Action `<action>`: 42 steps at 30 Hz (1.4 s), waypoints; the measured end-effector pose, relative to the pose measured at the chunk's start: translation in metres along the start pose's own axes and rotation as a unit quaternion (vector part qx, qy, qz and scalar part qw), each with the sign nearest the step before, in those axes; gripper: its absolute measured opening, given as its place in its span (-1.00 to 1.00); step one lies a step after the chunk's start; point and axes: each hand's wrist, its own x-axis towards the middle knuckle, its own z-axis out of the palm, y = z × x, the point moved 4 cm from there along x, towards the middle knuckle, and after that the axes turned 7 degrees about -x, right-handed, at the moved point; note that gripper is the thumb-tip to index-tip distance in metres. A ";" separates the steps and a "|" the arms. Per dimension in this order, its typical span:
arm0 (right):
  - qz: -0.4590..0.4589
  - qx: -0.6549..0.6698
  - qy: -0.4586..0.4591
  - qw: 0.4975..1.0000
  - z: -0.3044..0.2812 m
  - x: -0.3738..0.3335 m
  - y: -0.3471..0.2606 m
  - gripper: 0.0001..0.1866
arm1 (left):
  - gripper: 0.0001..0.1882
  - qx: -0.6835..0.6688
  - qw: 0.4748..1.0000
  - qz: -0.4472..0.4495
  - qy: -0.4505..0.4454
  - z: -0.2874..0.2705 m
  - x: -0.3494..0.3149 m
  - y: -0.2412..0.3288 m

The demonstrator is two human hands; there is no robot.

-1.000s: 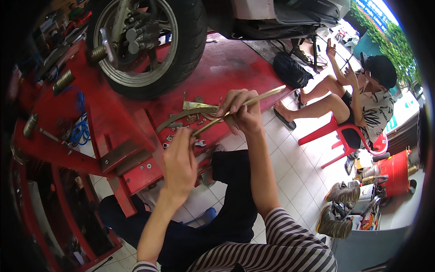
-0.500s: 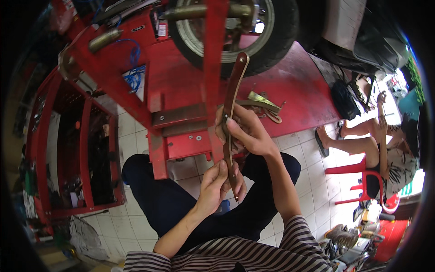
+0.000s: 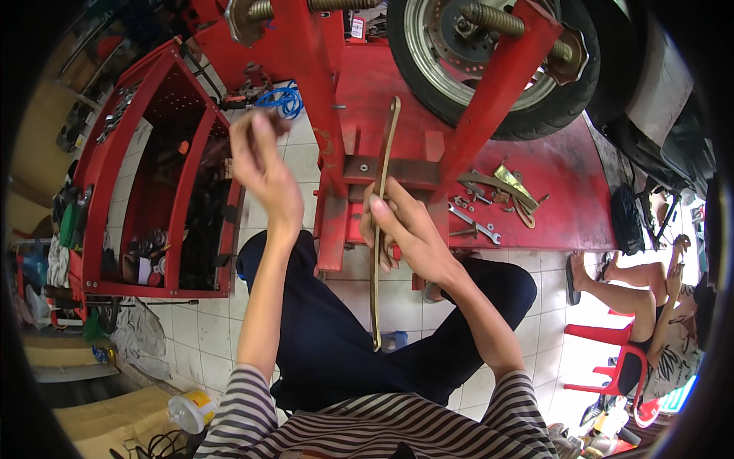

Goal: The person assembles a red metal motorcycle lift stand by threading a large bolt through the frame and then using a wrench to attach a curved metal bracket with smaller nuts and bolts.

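Note:
A long, narrow metal bar with a slight bend and a hole near its top end stands nearly upright, seen almost edge-on. My right hand is closed around its middle, thumb along the near side. Its lower end reaches down between my knees. My left hand is raised to the left, off the bar, beside the red tool cart; motion smears its fingers, and a brownish blur by the fingertips cannot be made out.
Ahead is a red lift platform with upright posts and a motorbike wheel. A wrench, bolts and metal straps lie on it. A blue hose coils at left. At right a person sits on a red chair.
My left hand has let go of the bar's lower part and swung up and left toward the cart. The bar has turned edge-on in my right hand. The whole view has shifted.

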 end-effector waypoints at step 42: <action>0.031 0.025 0.076 0.996 0.009 0.023 0.015 -0.64 | -0.84 0.008 0.995 0.104 -0.004 0.017 -0.018 -0.032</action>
